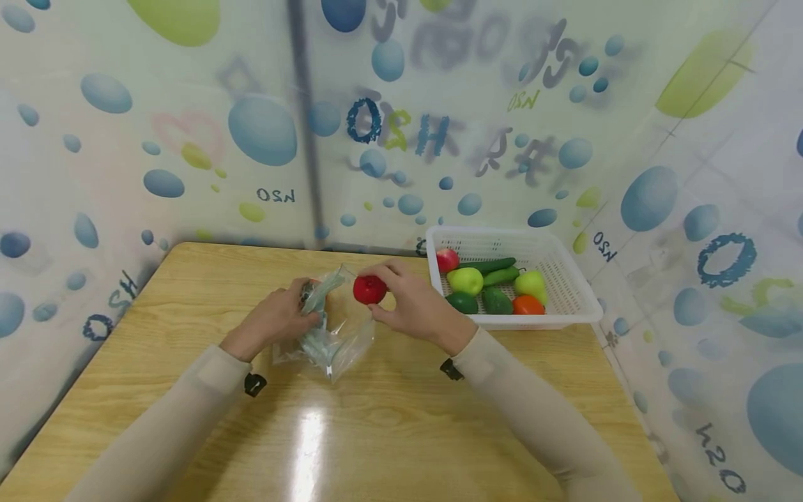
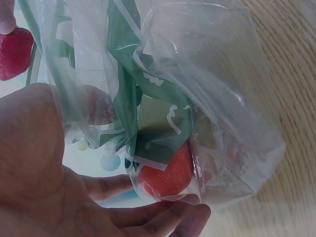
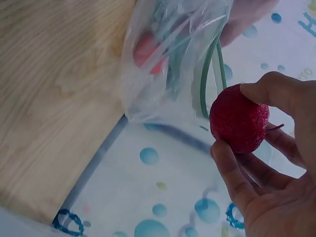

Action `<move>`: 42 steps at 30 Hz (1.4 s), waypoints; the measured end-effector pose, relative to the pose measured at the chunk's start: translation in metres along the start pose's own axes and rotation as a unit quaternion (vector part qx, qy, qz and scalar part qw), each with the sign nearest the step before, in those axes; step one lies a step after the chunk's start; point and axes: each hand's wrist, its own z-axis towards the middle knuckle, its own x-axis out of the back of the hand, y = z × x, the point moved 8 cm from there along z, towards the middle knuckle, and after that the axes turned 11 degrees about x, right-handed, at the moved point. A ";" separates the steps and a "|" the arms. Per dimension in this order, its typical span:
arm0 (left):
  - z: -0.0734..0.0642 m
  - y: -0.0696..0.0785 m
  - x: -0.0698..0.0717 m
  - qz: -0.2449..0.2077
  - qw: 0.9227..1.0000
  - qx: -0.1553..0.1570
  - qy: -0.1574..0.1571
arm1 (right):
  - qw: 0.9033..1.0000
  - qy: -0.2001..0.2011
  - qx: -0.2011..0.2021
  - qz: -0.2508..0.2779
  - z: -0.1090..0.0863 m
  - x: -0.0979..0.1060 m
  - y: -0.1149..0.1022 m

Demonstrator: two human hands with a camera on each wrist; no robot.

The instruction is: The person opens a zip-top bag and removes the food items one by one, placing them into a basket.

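My right hand (image 1: 419, 301) pinches a red round fruit (image 1: 369, 289) between thumb and fingers. Its skin looks wrinkled in the right wrist view, where the fruit (image 3: 238, 118) shows a thin stem. The fruit is just right of a clear plastic bag (image 1: 351, 352) with green bands. My left hand (image 1: 273, 321) grips that bag at its left side, thumb and fingers curled about it. Inside the bag, low down, lies an orange-red tomato-like thing (image 2: 170, 174). The bag's green-edged mouth (image 3: 206, 79) faces the held fruit and gapes.
A white perforated basket (image 1: 580, 296) stands at the back right of the wooden table (image 1: 389, 432). In it lie a red fruit (image 1: 447, 260), green cucumbers (image 1: 492, 265), yellow-green fruits (image 1: 465, 281), dark green ones and an orange-red tomato (image 1: 528, 305). A patterned curtain (image 1: 376, 195) hangs behind the table.
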 end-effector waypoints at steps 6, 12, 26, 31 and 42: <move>0.000 -0.002 0.000 -0.006 1.000 0.004 -0.004 | 0.999 0.033 -0.027 -0.012 -0.016 0.023 0.020; -0.001 -0.004 0.000 -0.012 1.000 0.009 -0.006 | 0.995 0.044 -0.079 -0.037 -0.041 0.047 0.050; 0.000 -0.006 -0.001 -0.009 1.000 0.017 -0.012 | 0.960 -0.025 -0.264 -0.091 -0.112 0.090 0.134; 0.001 -0.006 -0.003 -0.016 1.000 0.017 -0.013 | 0.948 -0.055 -0.294 -0.106 -0.134 0.099 0.159; 0.001 -0.004 -0.002 -0.018 1.000 0.006 -0.007 | 0.941 -0.098 -0.304 -0.115 -0.147 0.100 0.172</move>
